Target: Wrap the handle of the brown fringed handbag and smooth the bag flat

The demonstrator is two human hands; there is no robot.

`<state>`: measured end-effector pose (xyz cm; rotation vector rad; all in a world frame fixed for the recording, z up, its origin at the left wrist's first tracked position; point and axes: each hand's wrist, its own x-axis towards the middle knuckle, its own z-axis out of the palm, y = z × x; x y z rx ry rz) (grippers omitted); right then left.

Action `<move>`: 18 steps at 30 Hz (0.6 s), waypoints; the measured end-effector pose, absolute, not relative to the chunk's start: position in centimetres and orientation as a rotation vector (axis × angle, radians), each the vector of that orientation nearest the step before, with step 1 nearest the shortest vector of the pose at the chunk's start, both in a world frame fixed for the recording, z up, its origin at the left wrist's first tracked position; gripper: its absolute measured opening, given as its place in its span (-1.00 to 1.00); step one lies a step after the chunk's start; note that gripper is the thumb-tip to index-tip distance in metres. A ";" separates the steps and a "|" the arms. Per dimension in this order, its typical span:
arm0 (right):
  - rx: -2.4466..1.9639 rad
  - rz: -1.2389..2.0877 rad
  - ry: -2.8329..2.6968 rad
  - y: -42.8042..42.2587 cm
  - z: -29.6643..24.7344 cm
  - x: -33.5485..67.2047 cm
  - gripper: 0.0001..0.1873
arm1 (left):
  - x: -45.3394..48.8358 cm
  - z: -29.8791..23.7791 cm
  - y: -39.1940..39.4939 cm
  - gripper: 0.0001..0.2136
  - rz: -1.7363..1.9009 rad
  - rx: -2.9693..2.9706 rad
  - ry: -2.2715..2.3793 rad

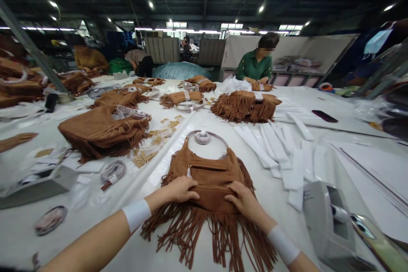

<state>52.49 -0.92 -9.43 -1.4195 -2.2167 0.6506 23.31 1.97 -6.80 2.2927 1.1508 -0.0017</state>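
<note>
A brown suede bag (207,174) with long fringe lies flat on the white table (357,153) right in front of me, its wrapped handle (204,137) pointing away. My left hand (180,190) grips the bag's lower left edge, fingers curled on the suede. My right hand (244,199) grips the lower right edge the same way. Both wrists wear white bands. The fringe (210,233) spreads toward me below my hands.
Piles of similar fringed bags (102,129) (245,104) lie to the left and ahead. White paper strips (280,146) are strewn to the right, small tags (153,142) to the left. A tape dispenser (331,221) stands at near right. A person in green (256,66) works across the table.
</note>
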 end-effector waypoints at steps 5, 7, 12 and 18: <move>-1.439 0.229 -2.167 -3.4 -8.0 51.1 -0.80 | 24.7 -7.9 2.7 -0.79 -0.011 2.260 1.381; -1.439 0.270 -2.171 -6.1 -8.6 49.6 -0.76 | 25.1 -8.0 2.9 -0.80 -0.003 2.249 1.426; -1.505 0.835 -1.950 -12.8 -13.3 46.1 -0.65 | 25.4 -7.5 3.5 -0.81 0.019 2.227 1.430; -1.519 1.694 -0.765 -14.6 -15.0 43.5 -0.11 | 25.3 -6.7 4.1 -0.79 0.088 2.229 1.390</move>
